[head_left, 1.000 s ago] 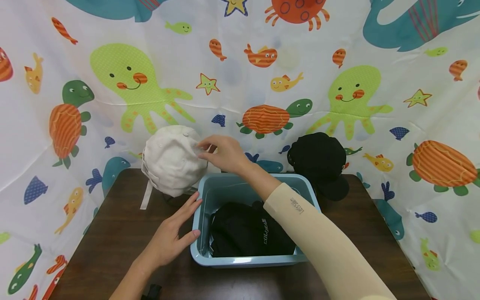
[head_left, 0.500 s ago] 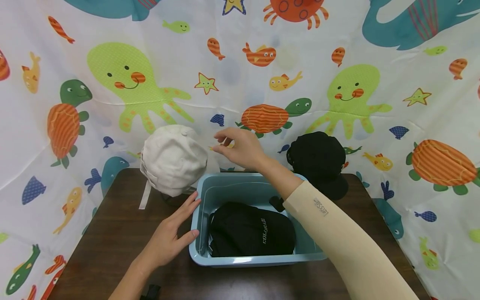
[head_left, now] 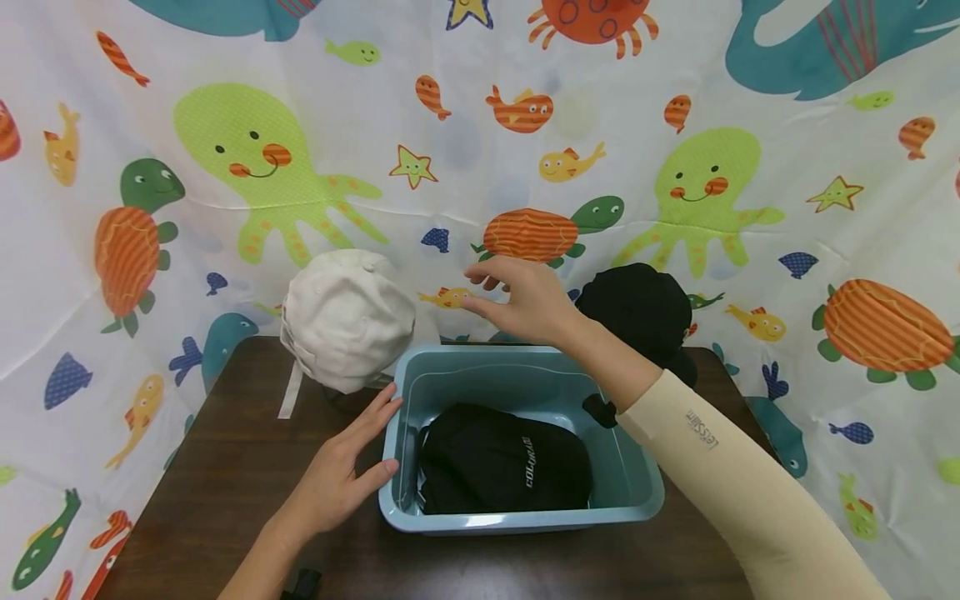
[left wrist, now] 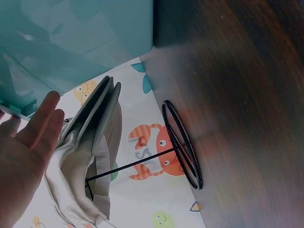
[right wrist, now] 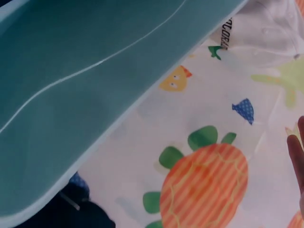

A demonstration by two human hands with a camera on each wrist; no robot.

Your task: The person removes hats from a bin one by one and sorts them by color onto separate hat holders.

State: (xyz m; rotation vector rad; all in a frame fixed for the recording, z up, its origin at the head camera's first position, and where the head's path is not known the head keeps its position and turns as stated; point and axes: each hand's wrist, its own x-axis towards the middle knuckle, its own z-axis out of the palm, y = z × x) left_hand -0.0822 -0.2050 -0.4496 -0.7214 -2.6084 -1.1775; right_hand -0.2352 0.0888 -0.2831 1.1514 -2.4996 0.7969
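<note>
A black cap with white lettering lies inside a blue plastic bin. My left hand rests its extended fingers along the bin's left rim. Over the back of the bin my right hand hangs in the air, fingers loosely bent and holding nothing. Left of it, white caps are nested on a stand. In the left wrist view their stacked brims show beside the left fingers, above a black wire stand. Fingertips of the right hand enter the right wrist view's edge.
Another black cap sits at the back right, partly behind the right forearm. The dark wooden table carries everything. Behind it hangs a white curtain with sea animals. A black object sits under the right wrist.
My right hand has moved away from the white caps toward the right, its fingers spreading slightly. More of the bin's inside now shows. The left hand has stayed at the rim.
</note>
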